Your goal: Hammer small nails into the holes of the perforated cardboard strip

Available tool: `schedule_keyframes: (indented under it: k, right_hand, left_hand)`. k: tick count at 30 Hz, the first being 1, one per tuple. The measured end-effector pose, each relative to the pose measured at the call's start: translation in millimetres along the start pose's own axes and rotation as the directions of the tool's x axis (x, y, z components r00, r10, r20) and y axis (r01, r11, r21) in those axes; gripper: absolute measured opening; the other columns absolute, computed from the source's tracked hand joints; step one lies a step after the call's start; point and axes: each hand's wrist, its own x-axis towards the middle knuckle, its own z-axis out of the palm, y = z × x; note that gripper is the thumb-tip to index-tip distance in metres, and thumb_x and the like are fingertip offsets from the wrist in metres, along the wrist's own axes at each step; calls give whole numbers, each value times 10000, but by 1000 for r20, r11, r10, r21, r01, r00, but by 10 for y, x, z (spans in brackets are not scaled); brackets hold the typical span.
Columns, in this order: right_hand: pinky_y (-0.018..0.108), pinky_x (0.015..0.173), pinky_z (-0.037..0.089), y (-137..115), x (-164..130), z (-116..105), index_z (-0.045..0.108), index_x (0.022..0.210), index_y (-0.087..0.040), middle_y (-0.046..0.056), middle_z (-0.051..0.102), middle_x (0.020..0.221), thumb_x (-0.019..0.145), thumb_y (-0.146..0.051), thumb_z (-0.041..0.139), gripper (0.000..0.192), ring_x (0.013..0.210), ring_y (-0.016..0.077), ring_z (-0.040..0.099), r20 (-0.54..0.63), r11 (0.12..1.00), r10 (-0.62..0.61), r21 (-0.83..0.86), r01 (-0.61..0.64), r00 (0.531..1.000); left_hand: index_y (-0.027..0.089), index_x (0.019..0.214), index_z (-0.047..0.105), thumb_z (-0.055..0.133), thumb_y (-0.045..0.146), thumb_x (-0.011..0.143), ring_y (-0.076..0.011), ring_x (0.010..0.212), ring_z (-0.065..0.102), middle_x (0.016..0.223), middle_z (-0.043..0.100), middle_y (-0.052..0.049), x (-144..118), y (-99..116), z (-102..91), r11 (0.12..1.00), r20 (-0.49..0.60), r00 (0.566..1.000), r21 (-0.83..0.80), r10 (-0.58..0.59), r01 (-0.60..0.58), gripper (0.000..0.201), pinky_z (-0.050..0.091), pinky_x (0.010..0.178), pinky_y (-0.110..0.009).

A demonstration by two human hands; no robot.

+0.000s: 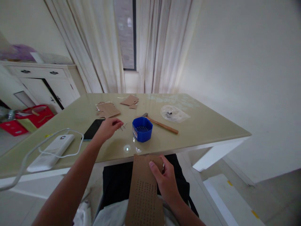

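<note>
Surface [207, 121]: pale green, near curtains [94, 40].
Left hand [109, 128]: pinching thin metal pins [122, 127], left of a blue box [144, 136].
Right hand [166, 179]: gripping dotted brown cardboard [144, 185] over the lap [115, 179].

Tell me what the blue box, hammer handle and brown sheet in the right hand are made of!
Blue box: probably plastic, slightly glossy and evenly coloured. Hammer handle: likely smooth wood, given its warm tan-brown colour. Brown sheet: looks like matte cardboard, flat and dull brown.
</note>
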Motion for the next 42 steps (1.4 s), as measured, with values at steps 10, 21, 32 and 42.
schedule_keyframes:
  k: [10, 21, 32, 42]
  right_hand:
    - [310, 691, 579, 12, -40, 17, 740, 965, -189, 57, 774, 869, 871, -591, 835, 424, 783, 235, 703, 30, 1000, 14, -6, -14, 999]
    - [294, 695, 563, 16, -47, 32, 728, 986, -202, 34, 762, 871, 861, -624, 861, 459, 787, 214, 680, 46, 987, 75, 141, -81, 996]
    - [285, 729, 542, -197, -93, 81, 734, 945, -213, 24, 778, 873, 850, -481, 930, 345, 769, 188, 689, 183, 835, 153, 502, -226, 971]
    - [267, 711, 550, -245, -158, 83, 750, 881, -217, -10, 725, 783, 782, -449, 973, 336, 724, 167, 674, 180, 763, 177, 596, -251, 968]
  left_hand:
    - [169, 1363, 688, 732, 402, 1052, -284, 1166, 731, 1370, 711, -112, 512, -656, 193, 953, 156, 942, 107, -297, 283, 392, 650, 977, -489]
    - [168, 1339, 692, 727, 406, 1057, -263, 1130, 740, 1329, 724, -106, 418, -594, 248, 958, 1, 959, -42, -284, 283, 371, 651, 966, -481]
    - [202, 1041, 799, 554, 564, 1018, -224, 873, 724, 949, 790, -84, -1015, 368, 481, 908, -234, 966, -371, 111, -194, 438, 582, 819, -332]
    - [256, 1129, 739, 751, 439, 870, -268, 915, 760, 1065, 816, -64, -1617, 430, 1110, 616, 129, 987, -786, 99, 42, 318, 625, 798, -371]
